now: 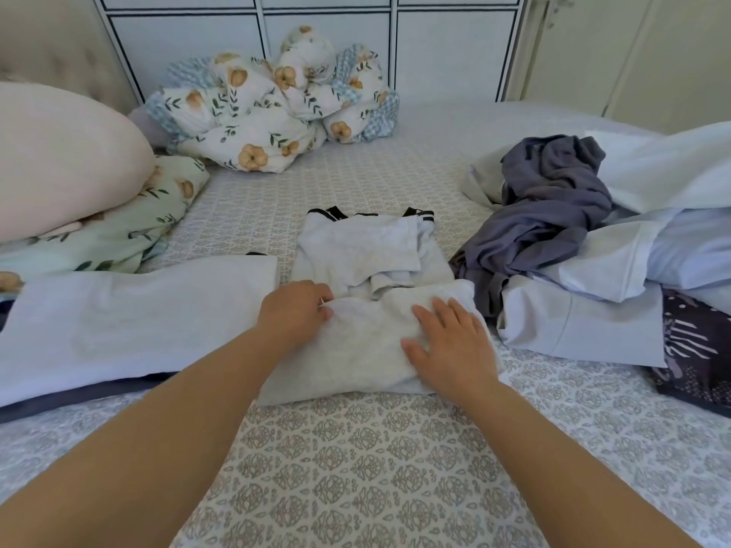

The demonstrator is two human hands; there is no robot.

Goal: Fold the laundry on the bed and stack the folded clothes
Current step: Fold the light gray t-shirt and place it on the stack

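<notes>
- We find a pale grey garment point(368, 298) with black trim at its far end lying in the middle of the bed point(356, 448), its near portion doubled over towards the far end.
- The left hand point(294, 308) sits at the left edge of the fold, fingers curled and seemingly pinching the cloth between fingertips and thumb; we cannot confirm how firm the grip is.
- The right hand point(449, 342) lies flat on the folded layer, fingers straight and slightly spread, pressing it down.
- We judge this garment part-folded: one lengthwise fold is in place, and a further fold looks necessary before it can be stacked.
- To the left, touching nothing in hand, lies a flat pale blue folded piece point(130, 318); we take it as finished work and the likely base of the stack.
- To the right, a heap remains unfolded: a crumpled slate-grey garment point(550, 215) on top of pale blue linens point(617, 306), with a dark patterned item point(696, 350) at the edge.
- A bundled floral duvet point(277, 108) rests at the far side.
- Our assessment: the task is at an early stage, most of it outstanding.
</notes>
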